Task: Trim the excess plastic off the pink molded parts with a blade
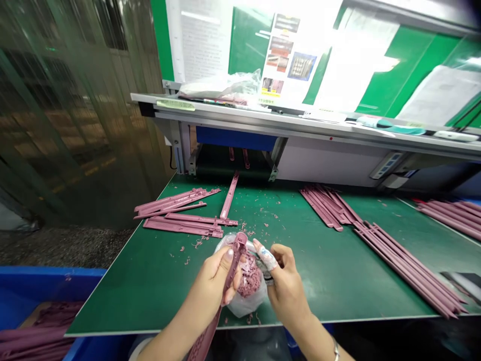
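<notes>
My left hand [213, 275] is closed around a long pink plastic strip [205, 341], whose rounded, perforated end points up and away from me over a bowl lined with clear film [246, 307]. Pink plastic shavings [251, 281] fill that bowl. Just right of the strip's end, my right hand [288, 288] has its fingers curled, with white tape around one of them. Something small and dark shows by its fingers, mostly hidden, so its kind is unclear.
More pink strips [184, 225] lie to the left, another group [406, 265] to the right. Shavings dot the green table [158, 281]. At the back is a conveyor opening [233, 163] under a shelf [240, 113]. A blue bin [41, 281] with pink strips stands lower left.
</notes>
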The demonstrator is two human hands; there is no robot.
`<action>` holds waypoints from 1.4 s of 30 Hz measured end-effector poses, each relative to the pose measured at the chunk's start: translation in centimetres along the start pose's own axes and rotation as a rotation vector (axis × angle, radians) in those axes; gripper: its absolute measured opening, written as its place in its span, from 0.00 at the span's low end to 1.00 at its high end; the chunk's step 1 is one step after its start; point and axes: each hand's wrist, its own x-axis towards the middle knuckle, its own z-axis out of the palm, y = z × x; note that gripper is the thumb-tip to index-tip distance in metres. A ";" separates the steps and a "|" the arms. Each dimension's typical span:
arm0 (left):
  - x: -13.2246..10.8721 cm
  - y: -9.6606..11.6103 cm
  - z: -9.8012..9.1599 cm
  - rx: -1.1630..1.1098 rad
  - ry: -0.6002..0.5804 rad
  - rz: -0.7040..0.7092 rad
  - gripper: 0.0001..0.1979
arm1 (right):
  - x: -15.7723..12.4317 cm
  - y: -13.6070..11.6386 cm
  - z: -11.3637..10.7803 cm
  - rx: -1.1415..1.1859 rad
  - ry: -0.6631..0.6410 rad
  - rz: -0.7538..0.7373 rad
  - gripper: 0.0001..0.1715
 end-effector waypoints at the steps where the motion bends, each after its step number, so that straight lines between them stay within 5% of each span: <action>1: 0.1 0.0 0.0 -0.036 -0.003 -0.008 0.23 | -0.1 0.0 0.2 0.044 0.043 0.084 0.41; 4: 0.9 1.0 0.3 -0.229 0.046 -0.021 0.19 | -0.3 -0.3 0.9 0.354 0.072 0.413 0.27; 6: 1.8 2.4 0.8 -0.426 0.104 0.025 0.16 | -0.4 -0.7 1.4 0.702 -0.094 0.617 0.23; 9: 4.2 4.8 1.4 -0.626 0.174 0.157 0.12 | -0.6 -0.8 2.6 1.179 -0.434 0.717 0.32; 11: 6.8 5.4 1.1 -0.551 0.155 0.185 0.12 | -0.2 0.1 2.8 1.340 -0.478 0.712 0.38; 13: 10.5 4.8 -0.1 -0.267 0.103 0.163 0.17 | 0.7 2.1 1.9 1.384 -0.369 0.719 0.40; 16: 17.1 2.3 -3.2 0.449 0.140 0.180 0.26 | 2.4 6.8 -1.6 0.980 -0.230 0.693 0.33; 18: 21.4 0.8 -5.1 0.635 0.199 0.123 0.25 | 3.4 10.7 -4.2 0.254 -0.309 0.678 0.23; 19: 23.3 0.3 -5.9 0.710 0.227 0.104 0.24 | 3.8 12.9 -5.3 0.108 -0.279 0.708 0.21; 24: 29.6 -0.8 -6.6 0.940 0.286 -0.039 0.22 | 5.3 22.5 -7.6 -0.212 -0.117 0.876 0.16; 27: 31.4 -1.8 -6.1 0.941 0.244 -0.136 0.17 | 5.8 25.3 -7.0 -0.276 -0.050 0.890 0.18; 31: 31.7 -2.5 -5.9 0.783 0.173 -0.200 0.13 | 6.3 24.5 -5.6 -0.200 -0.021 0.778 0.09; 35: 29.3 -0.3 -5.6 0.529 0.107 -0.161 0.12 | 7.0 20.2 -4.4 0.030 -0.060 0.628 0.10; 39: 22.0 1.4 -4.2 0.320 0.003 -0.172 0.17 | 8.4 14.3 -2.6 0.302 -0.149 0.544 0.13; 42: 14.3 -0.2 -2.5 0.239 -0.056 -0.242 0.26 | 9.1 9.2 -0.7 0.617 -0.248 0.525 0.21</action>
